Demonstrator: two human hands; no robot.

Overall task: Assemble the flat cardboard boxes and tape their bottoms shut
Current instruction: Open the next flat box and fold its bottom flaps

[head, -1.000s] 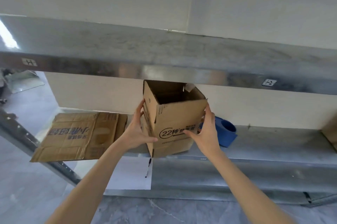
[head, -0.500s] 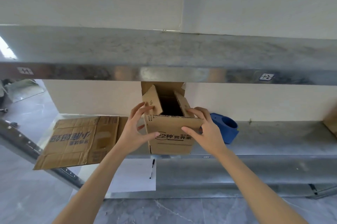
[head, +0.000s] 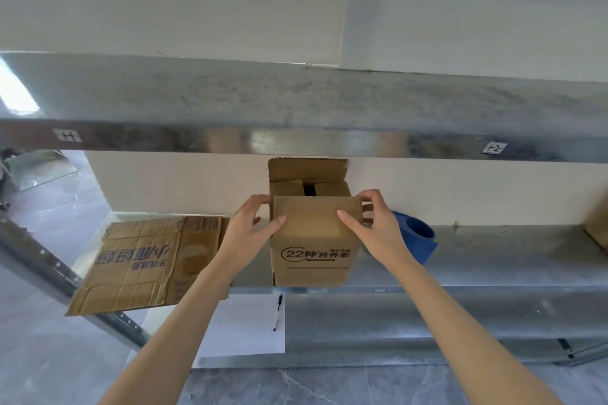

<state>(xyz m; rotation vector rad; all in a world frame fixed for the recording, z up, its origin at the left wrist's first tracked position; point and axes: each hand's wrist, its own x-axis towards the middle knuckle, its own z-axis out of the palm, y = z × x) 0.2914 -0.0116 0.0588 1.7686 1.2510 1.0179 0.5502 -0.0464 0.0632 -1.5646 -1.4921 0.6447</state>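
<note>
Bright, even daylight; glare on the steel shelf edge (head: pixel 296 143); wide-angle bending at borders.

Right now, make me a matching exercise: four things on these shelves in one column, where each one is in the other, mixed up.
Things
1. box
2. flat cardboard
3. tape dispenser
4. pen

Places
A. lying on the sheet of paper, lower than the box
B. gripped by the left hand and the right hand
C. flat on the shelf, left of the left hand
D. just behind the right hand

Pairs: 1-B, 2-C, 3-D, 4-A
</note>
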